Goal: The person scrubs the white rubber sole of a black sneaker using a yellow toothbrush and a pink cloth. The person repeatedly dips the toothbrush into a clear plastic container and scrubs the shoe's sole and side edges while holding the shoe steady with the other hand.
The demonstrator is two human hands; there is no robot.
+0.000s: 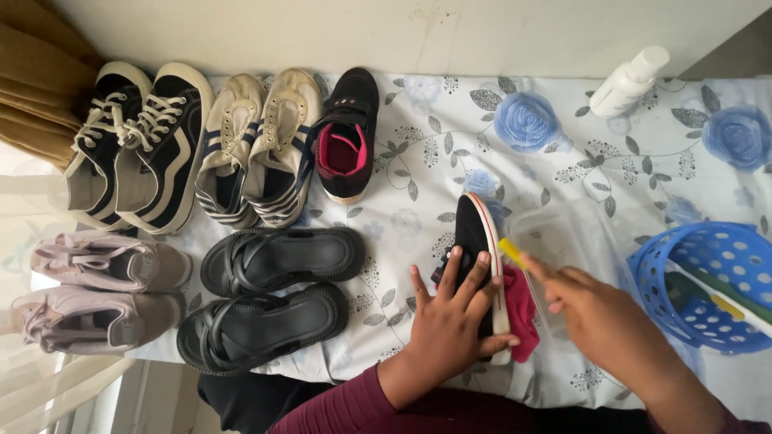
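Observation:
My left hand [450, 317] presses down on a small black shoe [474, 233] with a white and red sole edge, lying on its side on the flowered cloth [450, 145]. A pink cloth [521, 309] shows under the shoe's right side. My right hand [599, 317] holds a yellow-handled brush [510, 251] against the shoe's sole edge. Most of the brush is hidden by my fingers.
A clear plastic tub [563, 233] sits just right of the shoe, a blue dotted basket [716, 281] with tools farther right, a white bottle [629, 80] behind. To the left lie rows of sneakers [153, 145], a matching black shoe [347, 137], black sandals [273, 257] and pale sneakers [96, 265].

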